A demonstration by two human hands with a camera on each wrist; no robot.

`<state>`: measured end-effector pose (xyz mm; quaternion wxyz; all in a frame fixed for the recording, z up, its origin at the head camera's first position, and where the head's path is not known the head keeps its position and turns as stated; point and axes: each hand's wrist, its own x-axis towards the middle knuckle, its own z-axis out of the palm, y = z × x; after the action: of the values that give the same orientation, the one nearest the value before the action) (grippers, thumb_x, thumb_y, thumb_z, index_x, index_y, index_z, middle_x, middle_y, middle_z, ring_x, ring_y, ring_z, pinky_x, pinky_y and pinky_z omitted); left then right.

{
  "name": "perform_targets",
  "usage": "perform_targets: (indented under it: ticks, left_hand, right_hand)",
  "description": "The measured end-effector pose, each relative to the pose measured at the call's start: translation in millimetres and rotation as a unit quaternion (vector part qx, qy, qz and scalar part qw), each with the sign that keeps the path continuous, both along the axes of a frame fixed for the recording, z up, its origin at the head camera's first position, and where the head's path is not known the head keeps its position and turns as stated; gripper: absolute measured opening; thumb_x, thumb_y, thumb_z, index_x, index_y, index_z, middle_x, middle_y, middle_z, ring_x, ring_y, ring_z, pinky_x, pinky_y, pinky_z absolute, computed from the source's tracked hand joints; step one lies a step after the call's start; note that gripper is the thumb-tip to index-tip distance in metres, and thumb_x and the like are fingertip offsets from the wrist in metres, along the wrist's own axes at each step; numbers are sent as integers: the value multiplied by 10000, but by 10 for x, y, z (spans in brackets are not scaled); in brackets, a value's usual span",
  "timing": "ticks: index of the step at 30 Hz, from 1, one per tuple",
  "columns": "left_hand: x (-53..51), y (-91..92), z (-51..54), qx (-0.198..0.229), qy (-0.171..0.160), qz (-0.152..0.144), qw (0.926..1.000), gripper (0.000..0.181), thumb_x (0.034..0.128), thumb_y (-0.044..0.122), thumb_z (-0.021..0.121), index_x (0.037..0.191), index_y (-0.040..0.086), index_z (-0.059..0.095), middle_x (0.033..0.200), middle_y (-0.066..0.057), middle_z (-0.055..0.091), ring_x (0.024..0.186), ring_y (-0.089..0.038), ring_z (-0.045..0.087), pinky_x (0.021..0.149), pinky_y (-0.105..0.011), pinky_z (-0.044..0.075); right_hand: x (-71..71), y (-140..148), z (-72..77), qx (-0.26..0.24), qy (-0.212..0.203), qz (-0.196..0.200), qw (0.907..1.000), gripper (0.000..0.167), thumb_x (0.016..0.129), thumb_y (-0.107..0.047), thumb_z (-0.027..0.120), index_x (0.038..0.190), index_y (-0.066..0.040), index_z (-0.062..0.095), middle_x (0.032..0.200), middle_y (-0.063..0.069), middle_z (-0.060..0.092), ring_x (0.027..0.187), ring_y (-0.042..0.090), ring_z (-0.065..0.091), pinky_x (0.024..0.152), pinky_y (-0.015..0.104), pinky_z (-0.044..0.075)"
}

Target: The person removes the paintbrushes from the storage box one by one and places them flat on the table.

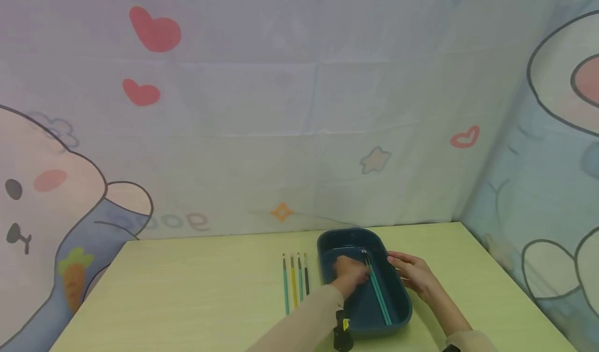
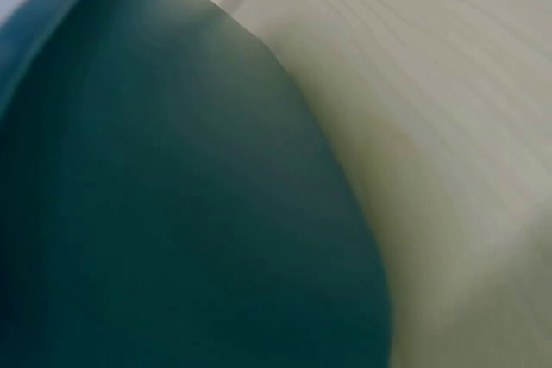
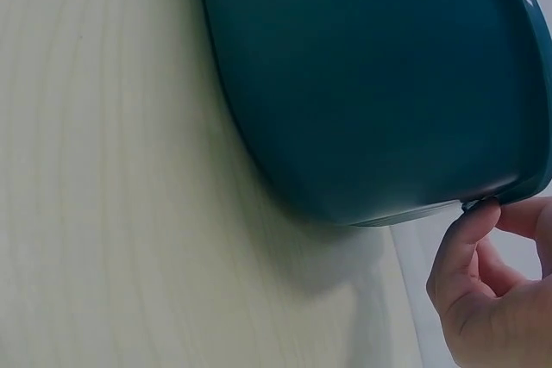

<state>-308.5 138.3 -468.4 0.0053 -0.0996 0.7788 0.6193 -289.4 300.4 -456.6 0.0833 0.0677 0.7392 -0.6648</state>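
A dark teal plastic bin (image 1: 374,318) stands on the table, with two teal pencils (image 1: 380,295) lying lengthwise along its right side. My left hand (image 1: 350,275) reaches over the left rim into the bin. Its fingers are curled and meet the upper part of the pencils; the sleeve and back of the hand hide whether they pinch one. At the bin's right rim is my right hand (image 1: 415,274). The right wrist view shows its thumb and fingers (image 3: 477,221) gripping the rim of the bin (image 3: 362,84). In the left wrist view the bin's outer wall (image 2: 190,178) covers the left half.
Several more pencils (image 1: 293,282), teal, yellow and black, lie side by side on the table (image 1: 187,289) just left of the bin. My left sleeve (image 1: 299,321) crosses their lower ends. A printed cloth (image 1: 281,107) hangs behind the table and along its right side.
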Motion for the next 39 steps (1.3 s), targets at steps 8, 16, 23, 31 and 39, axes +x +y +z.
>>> perform_targets:
  ticks: [8,16,23,31,39]
  left_hand:
    - [-11,18,-44,-913,285,29,9954,153,581,-33,814,716,4,753,562,-74,687,466,-125,638,466,-221,540]
    - [-11,41,-61,-1909,908,-124,9773,159,540,39,850,625,50,716,621,-31,687,615,-121,602,527,-219,511]
    - [-15,65,-79,-2128,1216,-265,9691,359,569,8,804,493,118,471,467,47,420,482,-125,391,399,-235,313]
    - [-42,70,-69,-2122,1118,-199,9706,274,579,-11,792,544,88,540,515,12,505,507,-135,458,415,-246,382]
    - [36,11,29,-1992,933,-251,9752,165,599,50,846,625,42,683,574,-34,654,513,-133,603,476,-226,513]
  right_hand:
    - [-7,-3,-3,12,-46,-94,9999,566,943,-271,604,1384,50,455,1027,-26,698,840,71,679,679,214,580]
    - [0,1,2,-71,15,5,10000,560,945,-253,600,1380,67,450,991,-39,708,822,70,681,668,212,578]
    - [-13,14,-5,-92,45,1,9999,531,944,-239,600,1362,64,474,979,-49,696,799,67,669,669,207,576]
    - [-9,2,17,65,64,-28,10000,530,948,-244,594,1362,64,474,1022,-20,688,815,70,665,681,213,579]
    - [0,-3,8,147,9,-106,9998,544,941,-267,605,1363,54,481,1070,12,693,850,82,677,695,226,586]
